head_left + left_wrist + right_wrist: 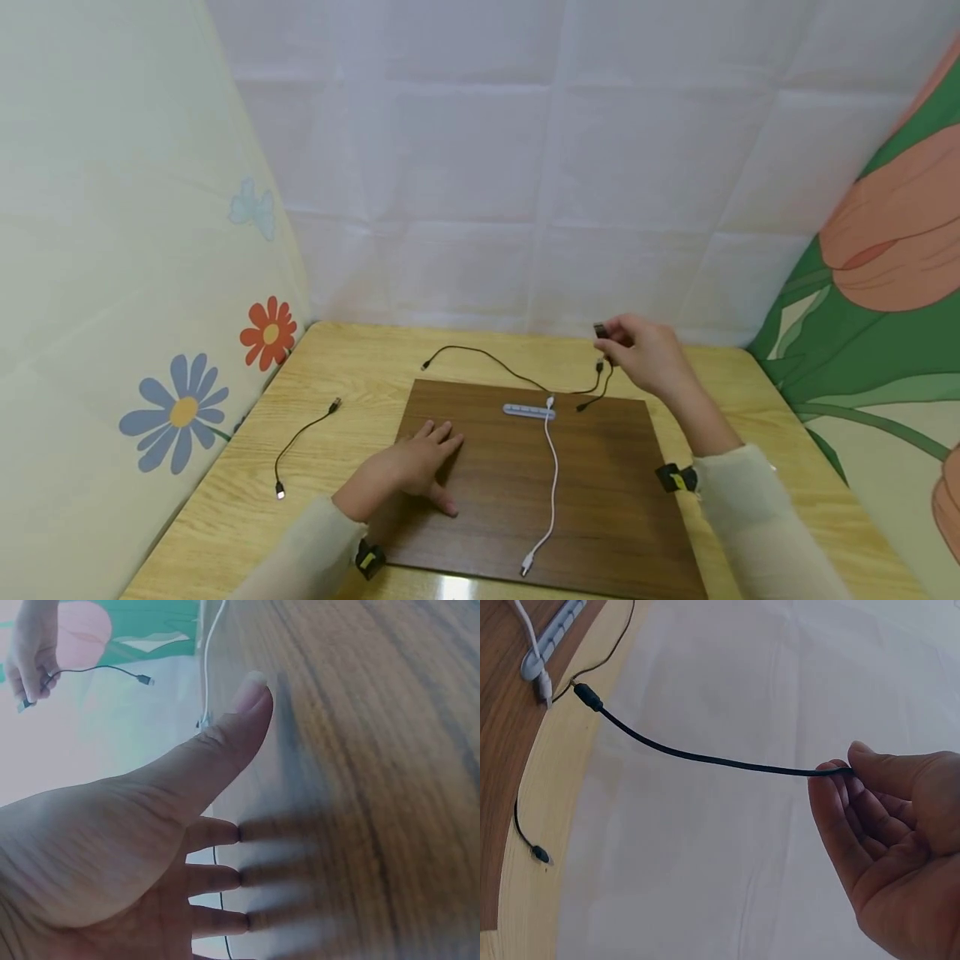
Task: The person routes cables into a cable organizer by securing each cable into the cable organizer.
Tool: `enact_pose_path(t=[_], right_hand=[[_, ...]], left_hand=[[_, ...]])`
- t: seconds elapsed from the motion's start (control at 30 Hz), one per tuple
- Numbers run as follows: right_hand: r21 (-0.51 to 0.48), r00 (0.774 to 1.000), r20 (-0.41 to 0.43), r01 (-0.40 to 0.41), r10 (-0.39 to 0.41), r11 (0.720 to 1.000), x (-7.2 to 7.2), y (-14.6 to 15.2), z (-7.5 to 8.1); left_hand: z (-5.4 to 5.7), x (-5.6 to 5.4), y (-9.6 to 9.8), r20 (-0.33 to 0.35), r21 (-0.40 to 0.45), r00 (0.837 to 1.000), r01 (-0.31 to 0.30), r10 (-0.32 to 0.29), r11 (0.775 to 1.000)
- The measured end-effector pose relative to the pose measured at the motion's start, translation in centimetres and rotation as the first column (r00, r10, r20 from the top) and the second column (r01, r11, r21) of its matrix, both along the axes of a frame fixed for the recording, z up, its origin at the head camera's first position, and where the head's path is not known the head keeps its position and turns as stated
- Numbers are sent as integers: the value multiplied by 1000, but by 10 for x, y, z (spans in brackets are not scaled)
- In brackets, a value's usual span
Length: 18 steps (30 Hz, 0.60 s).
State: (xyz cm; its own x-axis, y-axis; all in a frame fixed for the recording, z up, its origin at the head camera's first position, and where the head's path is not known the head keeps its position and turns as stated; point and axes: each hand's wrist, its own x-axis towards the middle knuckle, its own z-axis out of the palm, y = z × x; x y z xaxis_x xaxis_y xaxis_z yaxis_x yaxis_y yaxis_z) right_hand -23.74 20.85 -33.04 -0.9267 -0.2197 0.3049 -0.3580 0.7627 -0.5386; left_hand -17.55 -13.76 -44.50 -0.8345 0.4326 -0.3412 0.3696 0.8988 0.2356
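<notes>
You had four cables in view: the held black cable, a short black cable, a long black cable and a white cable. With them you had one blue-grey strip and one dark brown board on the pale wooden table.

The held black cable was up in the air by the board's far right part, its larger plug sticking out past your fingertips, up and to the left. From there its long axis dropped down and leftward to the small connector, which hung near the strip's right end; in the right wrist view the line made a gentle sag. The short black cable lay curved on the table, left of the board, running near to far. The long black cable ran mostly left to right by the board's far edge, and the white cable stretched from the strip toward the near edge — whether it sat in the strip, you couldn't tell.

Your right hand pinched the held black cable beside the larger plug, thumb pressed toward the fingers. Your left hand was spread over the left part of the board, palm down — fingertips touching the wood, thumb stretched well away from the fingers.
</notes>
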Motion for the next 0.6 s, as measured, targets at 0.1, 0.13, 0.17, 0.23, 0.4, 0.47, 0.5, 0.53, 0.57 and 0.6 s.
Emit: enact_pose_path(t=[0.1, 0.13, 0.17, 0.23, 0.4, 0.47, 0.5, 0.53, 0.57, 0.6], right_hand=[[-26, 1000, 8, -14, 14, 1000, -1, -6, -2], [-31, 1000, 9, -18, 18, 999, -1, -9, -3], [-37, 1000, 10, -21, 21, 999, -1, -11, -3], [-46, 1000, 7, -28, 28, 999, -1, -15, -5], [-78, 998, 1, -66, 66, 995, -1, -25, -9], [-93, 996, 1, -92, 93, 991, -1, -29, -10], [-99, 995, 2, -102, 103, 990, -1, -31, -11], [-104, 994, 3, -112, 113, 988, -1, -33, -12], [-106, 993, 3, -119, 120, 987, -1, -36, -12], [-109, 992, 1, -127, 128, 986, -1, -38, -13]], left_hand=[[1, -2, 0, -6, 2, 1000, 9, -9, 1000], [1, -3, 0, -5, 5, 1000, 10, -10, 1000], [2, -4, 0, -8, 7, 1000, 15, -15, 1000], [3, -6, 1, -22, 12, 999, 40, -39, 999], [6, -15, 7, -145, 72, 984, 119, -108, 990], [9, -18, 12, -220, 112, 969, 139, -112, 984], [11, -20, 15, -255, 135, 961, 145, -107, 980], [12, -22, 18, -284, 156, 954, 147, -98, 977], [13, -23, 21, -310, 179, 946, 152, -91, 972], [15, -24, 25, -328, 205, 941, 154, -80, 967]])
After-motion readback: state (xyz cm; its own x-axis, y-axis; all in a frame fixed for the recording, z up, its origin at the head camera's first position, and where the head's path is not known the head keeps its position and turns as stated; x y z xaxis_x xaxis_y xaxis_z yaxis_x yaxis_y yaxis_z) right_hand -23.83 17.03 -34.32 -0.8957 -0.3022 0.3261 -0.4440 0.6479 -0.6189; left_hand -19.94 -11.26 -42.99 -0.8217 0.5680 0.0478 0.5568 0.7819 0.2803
